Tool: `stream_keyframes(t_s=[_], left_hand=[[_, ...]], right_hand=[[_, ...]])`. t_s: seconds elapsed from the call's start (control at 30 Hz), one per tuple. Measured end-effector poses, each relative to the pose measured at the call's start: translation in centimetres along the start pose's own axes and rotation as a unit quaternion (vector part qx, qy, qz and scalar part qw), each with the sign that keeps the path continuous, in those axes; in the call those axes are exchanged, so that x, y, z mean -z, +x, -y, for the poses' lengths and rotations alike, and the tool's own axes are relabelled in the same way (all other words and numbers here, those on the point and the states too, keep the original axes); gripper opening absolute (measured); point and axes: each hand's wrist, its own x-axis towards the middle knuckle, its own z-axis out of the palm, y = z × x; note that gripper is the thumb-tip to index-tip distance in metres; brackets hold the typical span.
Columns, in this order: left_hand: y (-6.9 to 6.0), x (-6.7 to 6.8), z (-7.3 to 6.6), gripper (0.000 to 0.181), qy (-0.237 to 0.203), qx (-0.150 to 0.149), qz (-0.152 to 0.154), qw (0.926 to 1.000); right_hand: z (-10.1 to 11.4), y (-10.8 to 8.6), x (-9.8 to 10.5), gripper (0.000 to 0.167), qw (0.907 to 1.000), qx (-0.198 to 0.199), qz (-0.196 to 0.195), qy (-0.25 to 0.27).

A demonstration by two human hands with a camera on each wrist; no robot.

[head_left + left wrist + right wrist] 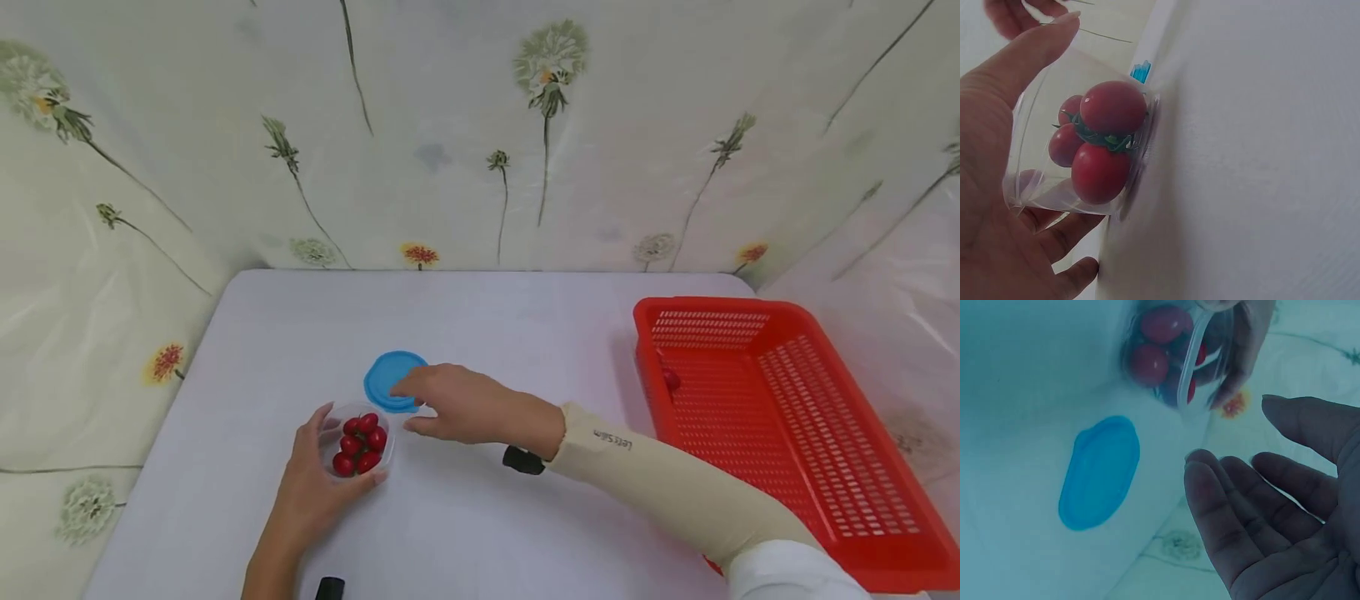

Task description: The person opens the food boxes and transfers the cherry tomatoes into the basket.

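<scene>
A clear plastic tub [339,413] holding several red cherry tomatoes [367,424] stands on the table, uncovered. My left hand [315,492] grips it from the near left, thumb on one side and fingers on the other. In the left wrist view, green stems [1110,140] show among the tomatoes. Just behind the tub, a round blue lid [384,375] lies flat on the table. My right hand [468,408] hovers beside the lid's right edge and partly covers it in the head view. Its fingers are loosely bent, and the right wrist view shows nothing between them.
A red slotted plastic basket [738,392] stands at the table's right side, with a small red round thing [671,381] by its left wall. The white table [480,308] ends at a flower-printed curtain [450,125] behind and at the sides.
</scene>
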Motion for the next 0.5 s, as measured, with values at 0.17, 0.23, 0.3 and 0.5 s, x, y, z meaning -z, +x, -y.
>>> stream_keyframes(t_s=[0.17,0.23,0.3,0.5], left_hand=[[0.2,-0.3,0.4,0.122,-0.017,-0.022,0.001,0.9996],[0.2,-0.3,0.5,0.121,-0.023,-0.028,0.002,0.9993],[0.2,-0.2,0.6,0.119,-0.026,-0.033,0.002,0.9991],[0.0,-0.1,0.8,0.116,-0.027,-0.038,-0.006,0.9989]], right_hand=[[1.1,2.3,-2.2,0.041,0.9992,0.035,0.015,0.01],[1.6,3.1,-3.1,0.036,0.9988,0.045,0.018,0.01],[2.1,3.9,-3.9,0.029,0.9988,0.043,0.024,0.004],[3.9,5.8,-5.9,0.032,0.991,-0.019,0.053,-0.121]])
